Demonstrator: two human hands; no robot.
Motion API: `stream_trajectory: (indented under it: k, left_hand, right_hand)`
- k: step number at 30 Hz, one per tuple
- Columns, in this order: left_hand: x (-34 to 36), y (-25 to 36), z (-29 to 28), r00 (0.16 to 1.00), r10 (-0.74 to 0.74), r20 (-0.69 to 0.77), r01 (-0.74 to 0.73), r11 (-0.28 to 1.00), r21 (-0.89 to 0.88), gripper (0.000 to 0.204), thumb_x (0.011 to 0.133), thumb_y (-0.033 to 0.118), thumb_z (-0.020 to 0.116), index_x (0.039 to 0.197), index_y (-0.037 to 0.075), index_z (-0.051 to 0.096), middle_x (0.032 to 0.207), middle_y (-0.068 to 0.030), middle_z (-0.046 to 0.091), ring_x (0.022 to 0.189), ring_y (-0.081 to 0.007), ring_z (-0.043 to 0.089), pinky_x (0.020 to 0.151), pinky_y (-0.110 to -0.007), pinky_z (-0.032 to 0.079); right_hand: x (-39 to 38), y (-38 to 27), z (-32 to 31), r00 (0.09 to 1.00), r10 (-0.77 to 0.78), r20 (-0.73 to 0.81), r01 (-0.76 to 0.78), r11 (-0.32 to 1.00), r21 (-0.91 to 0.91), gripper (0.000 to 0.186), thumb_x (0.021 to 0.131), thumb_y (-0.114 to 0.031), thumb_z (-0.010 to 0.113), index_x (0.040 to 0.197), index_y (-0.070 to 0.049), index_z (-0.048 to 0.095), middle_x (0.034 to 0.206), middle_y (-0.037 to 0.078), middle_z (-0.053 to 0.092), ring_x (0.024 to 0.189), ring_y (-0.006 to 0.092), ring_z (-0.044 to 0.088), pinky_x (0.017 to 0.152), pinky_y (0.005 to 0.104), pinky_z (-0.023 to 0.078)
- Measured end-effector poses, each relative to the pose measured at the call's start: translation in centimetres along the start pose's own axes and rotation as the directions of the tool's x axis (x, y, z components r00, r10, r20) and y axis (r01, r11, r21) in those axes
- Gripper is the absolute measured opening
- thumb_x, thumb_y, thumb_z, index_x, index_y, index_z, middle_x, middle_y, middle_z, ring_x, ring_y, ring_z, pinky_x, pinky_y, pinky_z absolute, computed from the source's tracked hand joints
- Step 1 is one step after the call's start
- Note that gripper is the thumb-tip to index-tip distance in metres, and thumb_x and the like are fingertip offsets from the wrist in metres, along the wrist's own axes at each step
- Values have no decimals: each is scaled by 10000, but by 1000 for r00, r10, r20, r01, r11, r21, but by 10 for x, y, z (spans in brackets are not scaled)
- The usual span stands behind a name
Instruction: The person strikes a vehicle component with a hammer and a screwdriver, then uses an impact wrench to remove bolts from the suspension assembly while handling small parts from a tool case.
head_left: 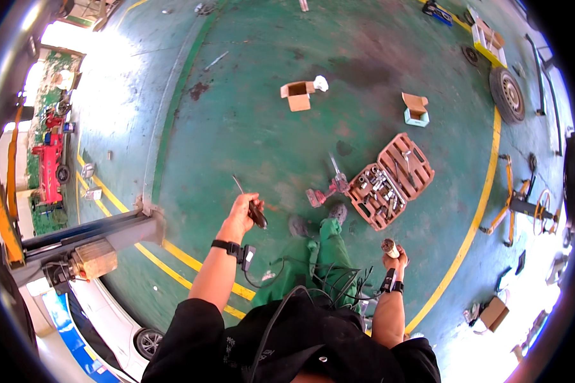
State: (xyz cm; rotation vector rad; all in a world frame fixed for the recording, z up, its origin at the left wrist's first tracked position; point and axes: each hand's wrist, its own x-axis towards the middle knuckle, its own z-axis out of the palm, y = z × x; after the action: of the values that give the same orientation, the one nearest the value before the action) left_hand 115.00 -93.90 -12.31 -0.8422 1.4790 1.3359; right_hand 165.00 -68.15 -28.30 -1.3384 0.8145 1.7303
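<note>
Left hand point(241, 214): grasping the screwdriver, fingers wrapped round its handle; raised above the floor.
Screwdriver point(258, 217): located in the left hand; dark handle, thin metal shaft.
Screwdriver axis: diagonal; shaft tip directed away from the person and slightly left, handle end directed back and right.
Right hand point(397, 258): grasping the cylinder round its near part; well apart from the left hand.
Cylinder point(389, 246): located in the right hand, right of the green trousers point(336, 251); pale side, dark brown end.
Cylinder axis: tilted; dark end directed away from the person and slightly left.
Between hands: trousers and slack black cables point(338, 276).
Right boundary: curved yellow line point(485, 210) on the floor, well apart from the right hand.
Left boundary: double yellow lines point(188, 259) running diagonally past the left forearm; grey beam point(118, 235) ends left of the left hand.
Forward room: green floor point(249, 134) extends from the left hand to the cardboard box point(298, 101).
Forward right: open brown tool case point(376, 220) with sockets, beyond the cylinder; lid swung to the far right side. Small box point(417, 117) beyond the case.
Power tool point(329, 190): red and grey, on the floor just left of the case, near the shoes point(338, 213); shaft directed away from the person.
</note>
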Motion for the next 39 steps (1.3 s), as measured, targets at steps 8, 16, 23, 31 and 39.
stream_trajectory:
  k: [8, 16, 23, 31, 39]
  left_hand:
    - [113, 63, 46, 991, 119, 59, -126, 983, 134, 56, 747, 85, 576, 770, 36, 559, 744, -105, 615, 671, -257, 598, 651, -364, 520]
    - [284, 185, 140, 966, 254, 52, -245, 827, 507, 46, 677, 84, 608, 691, 45, 587, 666, -58, 543, 567, -191, 496, 530, -339, 394]
    - [406, 288, 226, 927, 283, 245, -359, 484, 798, 140, 686, 176, 643, 679, 47, 589, 650, -36, 505, 566, -175, 508, 499, -346, 376]
    - [489, 337, 257, 969, 157, 189, -242, 475, 846, 126, 770, 173, 624, 841, 69, 611, 759, -35, 571, 649, -176, 561, 551, -356, 445]
    - [473, 264, 170, 969, -181, 167, -84, 394, 915, 149, 863, 197, 620, 850, 48, 620, 726, -72, 648, 659, -185, 645, 528, -327, 467]
  right_hand:
    - [-1, 22, 31, 990, 90, 108, -89, 996, -14, 207, 851, -31, 565, 666, -88, 492, 561, -4, 515, 483, 127, 515, 482, 246, 489]
    - [19, 118, 40, 996, 36, 77, -41, 998, 57, 215, 845, -31, 621, 677, -93, 502, 565, -21, 508, 466, 89, 485, 463, 205, 485]
    - [27, 247, 41, 991, 50, -125, -34, 992, 123, 200, 858, -72, 604, 672, -86, 533, 566, -23, 534, 476, 82, 500, 482, 203, 486]
    - [66, 345, 66, 986, 84, -146, -77, 996, 54, 193, 879, -117, 582, 697, -123, 518, 550, -59, 469, 464, 82, 443, 493, 227, 440]
    - [177, 433, 193, 952, -244, -183, 110, 835, -539, 177, 897, -145, 577, 732, -116, 519, 600, 1, 490, 494, 150, 492, 476, 281, 433]
